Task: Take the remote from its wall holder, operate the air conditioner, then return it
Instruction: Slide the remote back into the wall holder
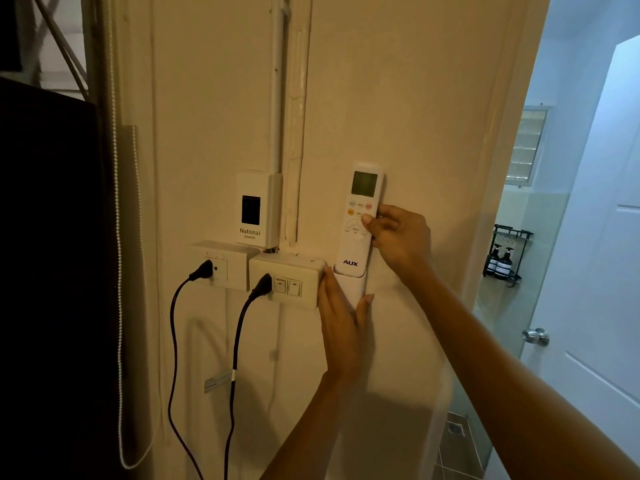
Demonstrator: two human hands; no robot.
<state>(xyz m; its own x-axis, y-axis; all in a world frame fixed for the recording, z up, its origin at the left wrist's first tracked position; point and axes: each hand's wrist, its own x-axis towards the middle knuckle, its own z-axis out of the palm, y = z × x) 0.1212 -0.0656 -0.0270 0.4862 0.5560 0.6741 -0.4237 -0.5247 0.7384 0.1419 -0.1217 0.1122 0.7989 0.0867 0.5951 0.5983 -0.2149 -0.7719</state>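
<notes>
Fingers of the left hand (pixel 341 327) lie flat and together against the wall, pointing up, with the thumb spread to the right; between thumb and fingers sits the lower front of the holder (pixel 353 287), which the hand braces without closing round it. To its left, touching the fingertips, is the switch box (pixel 289 280) with a black plug (pixel 261 285) in it; further left a second socket (pixel 221 265) carries another plug, and both cords (pixel 173 341) hang down the wall. A breaker (pixel 258 209) is mounted above the boxes, beneath a conduit (pixel 277 81). The remote (pixel 360 220) stands upright with its bottom end in the holder, its screen and buttons clear above it. Right hand (pixel 398 237) pinches the remote at mid-height: thumb on the button face, the other fingers round its right edge. Above the remote the wall is bare, giving open room upward. Right of the arm the wall ends at a corner, and beyond it are a white door (pixel 595 289) with a knob (pixel 536 337) and a rack of bottles (pixel 502 265).
</notes>
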